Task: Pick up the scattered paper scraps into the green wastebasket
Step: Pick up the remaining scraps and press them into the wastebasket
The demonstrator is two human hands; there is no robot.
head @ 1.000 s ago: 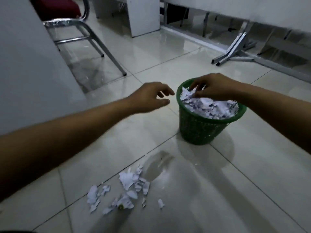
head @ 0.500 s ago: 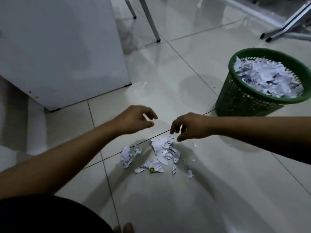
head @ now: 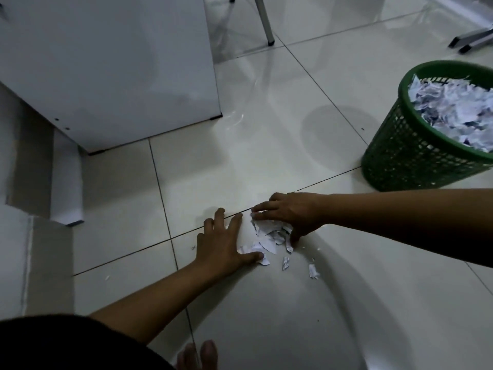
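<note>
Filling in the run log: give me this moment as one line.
left hand flat on floor | right hand over paper scraps | green wastebasket nearly full

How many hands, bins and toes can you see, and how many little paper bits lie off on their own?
Hands: 2, left hand and right hand
Green wastebasket: 1
Toes: 2
Stray paper scraps: 2 clear ones
Total: 7
</note>
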